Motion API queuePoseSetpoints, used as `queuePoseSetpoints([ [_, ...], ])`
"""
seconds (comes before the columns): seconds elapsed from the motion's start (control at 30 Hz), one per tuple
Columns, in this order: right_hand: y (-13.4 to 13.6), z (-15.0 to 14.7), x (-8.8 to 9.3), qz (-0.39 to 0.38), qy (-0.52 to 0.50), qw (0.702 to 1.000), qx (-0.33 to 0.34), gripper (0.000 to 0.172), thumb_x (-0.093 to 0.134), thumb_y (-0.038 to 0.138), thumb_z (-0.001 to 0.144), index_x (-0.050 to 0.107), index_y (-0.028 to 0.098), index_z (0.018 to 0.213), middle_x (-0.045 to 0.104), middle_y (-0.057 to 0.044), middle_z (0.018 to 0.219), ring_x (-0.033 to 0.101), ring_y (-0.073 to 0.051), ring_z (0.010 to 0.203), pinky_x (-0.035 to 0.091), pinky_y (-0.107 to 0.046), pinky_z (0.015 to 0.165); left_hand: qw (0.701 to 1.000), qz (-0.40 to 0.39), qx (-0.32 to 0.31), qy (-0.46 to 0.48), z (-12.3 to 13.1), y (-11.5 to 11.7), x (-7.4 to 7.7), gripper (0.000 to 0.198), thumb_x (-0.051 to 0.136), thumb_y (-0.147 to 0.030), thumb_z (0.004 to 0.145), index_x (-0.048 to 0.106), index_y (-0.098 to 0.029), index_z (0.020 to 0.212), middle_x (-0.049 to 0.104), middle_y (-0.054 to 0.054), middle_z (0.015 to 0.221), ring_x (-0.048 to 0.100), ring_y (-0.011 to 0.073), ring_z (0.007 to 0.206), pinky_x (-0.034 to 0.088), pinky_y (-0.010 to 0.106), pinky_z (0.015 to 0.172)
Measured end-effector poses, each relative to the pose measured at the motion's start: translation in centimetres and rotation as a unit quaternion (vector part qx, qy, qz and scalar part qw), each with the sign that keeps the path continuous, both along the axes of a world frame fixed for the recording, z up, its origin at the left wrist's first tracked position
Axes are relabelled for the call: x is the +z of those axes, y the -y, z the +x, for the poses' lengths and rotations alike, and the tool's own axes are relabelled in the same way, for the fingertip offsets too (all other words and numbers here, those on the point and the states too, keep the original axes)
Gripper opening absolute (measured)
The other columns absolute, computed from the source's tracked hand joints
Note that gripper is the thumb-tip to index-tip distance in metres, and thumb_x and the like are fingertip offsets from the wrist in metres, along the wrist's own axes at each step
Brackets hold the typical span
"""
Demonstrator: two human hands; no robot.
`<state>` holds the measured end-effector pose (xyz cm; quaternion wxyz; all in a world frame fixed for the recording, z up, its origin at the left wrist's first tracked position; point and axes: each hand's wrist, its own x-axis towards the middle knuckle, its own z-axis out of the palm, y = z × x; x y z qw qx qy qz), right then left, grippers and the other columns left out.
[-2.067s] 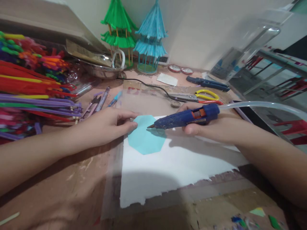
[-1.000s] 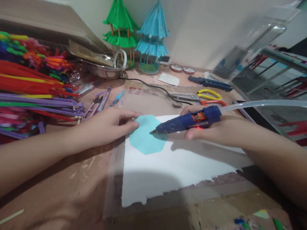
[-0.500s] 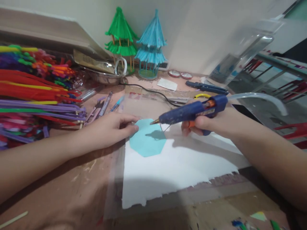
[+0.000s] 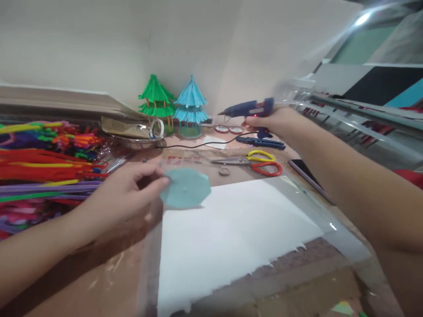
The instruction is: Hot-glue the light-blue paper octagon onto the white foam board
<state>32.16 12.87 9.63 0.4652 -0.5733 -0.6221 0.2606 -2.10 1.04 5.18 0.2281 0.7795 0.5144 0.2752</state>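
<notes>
Between thumb and fingers, my left hand (image 4: 148, 182) pinches the left edge of a light blue many-sided paper piece (image 4: 190, 187). A small spot shows near the middle of that piece. It is over the upper left corner of a white paper sheet (image 4: 224, 233) with a ragged front edge. Farther back on the right, my right hand (image 4: 269, 121) is closed around a dark blue hot glue gun (image 4: 244, 108), its nozzle pointing left. A black cord (image 4: 205, 144) runs across the table beneath it.
Scissors (image 4: 246, 162) with yellow and red handles lie behind the sheet, and a phone (image 4: 309, 180) is at right. Green (image 4: 155, 101) and blue (image 4: 191, 105) roofed models stand by the wall. Bundles of pipe cleaners (image 4: 49, 171) fill the left. A metal bowl (image 4: 132, 141) holds a tape roll.
My right hand has drawn the glue gun back from the blue paper toward the wall. My left hand now lifts the paper piece by its edge. The view has tipped upward.
</notes>
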Motion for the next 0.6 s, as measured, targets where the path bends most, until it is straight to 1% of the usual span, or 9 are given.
queuePoseSetpoints([
  [0.03, -1.3, 0.0, -0.5, -0.013, 0.012, 1.0, -0.004, 0.016, 0.083, 0.018, 0.078, 0.074, 0.017, 0.092, 0.074, -0.004, 0.082, 0.068, -0.016, 0.071, 0.058, -0.028, 0.067, 0.999, 0.041, 0.025, -0.006, -0.1, 0.2, 0.7, 0.034, 0.05, -0.049, 0.084, 0.064, -0.019, 0.073, 0.056, -0.004, 0.063, 0.051, 0.0142, 0.06, 0.037, 0.025, 0.056],
  [0.1, -3.5, -0.1, -1.6, -0.046, 0.038, 0.998, 0.0, 0.011, 0.078, 0.017, 0.084, 0.072, 0.018, 0.093, 0.071, -0.002, 0.077, 0.066, -0.013, 0.068, 0.055, -0.025, 0.063, 0.99, 0.133, 0.04, -0.021, -0.3, 0.6, 1.8, 0.03, 0.053, -0.045, 0.084, 0.063, -0.02, 0.07, 0.053, -0.005, 0.06, 0.047, 0.0127, 0.056, 0.035, 0.025, 0.053],
  [0.17, -5.0, -0.4, -2.7, -0.08, 0.082, 0.993, 0.01, 0.006, 0.076, 0.015, 0.084, 0.071, 0.017, 0.087, 0.069, 0.0, 0.071, 0.061, -0.011, 0.062, 0.051, -0.023, 0.06, 0.974, 0.22, 0.024, -0.04, -0.5, 0.6, 2.3, 0.027, 0.053, -0.039, 0.085, 0.063, -0.021, 0.069, 0.055, -0.004, 0.065, 0.049, 0.0124, 0.058, 0.037, 0.025, 0.054],
  [0.27, -6.2, -0.6, -4.1, -0.095, 0.112, 0.989, 0.019, 0.014, 0.083, 0.018, 0.077, 0.07, 0.015, 0.081, 0.066, 0.001, 0.063, 0.059, -0.012, 0.06, 0.049, -0.023, 0.059, 0.95, 0.308, -0.024, -0.053, -0.7, 0.4, 2.2, 0.022, 0.054, -0.033, 0.088, 0.068, -0.021, 0.075, 0.062, 0.0, 0.08, 0.058, 0.013, 0.069, 0.045, 0.024, 0.06],
  [0.37, -6.6, -0.7, -5.1, -0.102, 0.13, 0.986, 0.031, 0.019, 0.086, 0.023, 0.076, 0.07, 0.015, 0.083, 0.07, -0.001, 0.066, 0.061, -0.014, 0.066, 0.05, -0.026, 0.065, 0.946, 0.311, -0.069, -0.064, -1.0, 0.2, 1.7, 0.014, 0.057, -0.028, 0.091, 0.069, -0.022, 0.084, 0.071, 0.002, 0.092, 0.066, 0.0153, 0.082, 0.051, 0.025, 0.071],
  [0.43, -6.7, -0.7, -5.5, -0.108, 0.138, 0.984, 0.04, 0.018, 0.083, 0.025, 0.08, 0.069, 0.015, 0.086, 0.073, -0.003, 0.073, 0.063, -0.016, 0.071, 0.051, -0.028, 0.07, 0.953, 0.28, -0.075, -0.083, -1.1, 0.3, 1.3, 0.011, 0.059, -0.027, 0.092, 0.068, -0.022, 0.089, 0.075, 0.003, 0.098, 0.07, 0.0178, 0.09, 0.053, 0.028, 0.078],
  [0.5, -6.6, -0.6, -5.7, -0.111, 0.143, 0.982, 0.046, 0.015, 0.079, 0.024, 0.083, 0.069, 0.015, 0.091, 0.076, -0.006, 0.083, 0.065, -0.017, 0.077, 0.052, -0.03, 0.075, 0.952, 0.274, -0.089, -0.101, -1.2, 0.4, 0.7, 0.01, 0.057, -0.026, 0.093, 0.067, -0.022, 0.092, 0.078, 0.004, 0.102, 0.072, 0.0198, 0.094, 0.054, 0.031, 0.081],
  [0.53, -6.4, -0.5, -5.6, -0.111, 0.157, 0.98, 0.045, 0.015, 0.078, 0.023, 0.084, 0.069, 0.016, 0.094, 0.076, -0.007, 0.089, 0.066, -0.018, 0.08, 0.051, -0.031, 0.078, 0.945, 0.289, -0.11, -0.104, -1.2, 0.4, 0.4, 0.011, 0.056, -0.025, 0.093, 0.066, -0.022, 0.091, 0.079, 0.004, 0.102, 0.073, 0.0201, 0.094, 0.053, 0.032, 0.081],
  [0.6, -5.5, -0.2, -5.4, -0.102, 0.23, 0.967, 0.036, 0.015, 0.075, 0.025, 0.086, 0.069, 0.017, 0.097, 0.077, -0.009, 0.098, 0.067, -0.021, 0.086, 0.051, -0.032, 0.081, 0.917, 0.33, -0.189, -0.122, -1.3, 0.4, -0.3, 0.011, 0.054, -0.024, 0.095, 0.064, -0.023, 0.089, 0.08, 0.003, 0.101, 0.074, 0.0192, 0.092, 0.052, 0.032, 0.08],
])
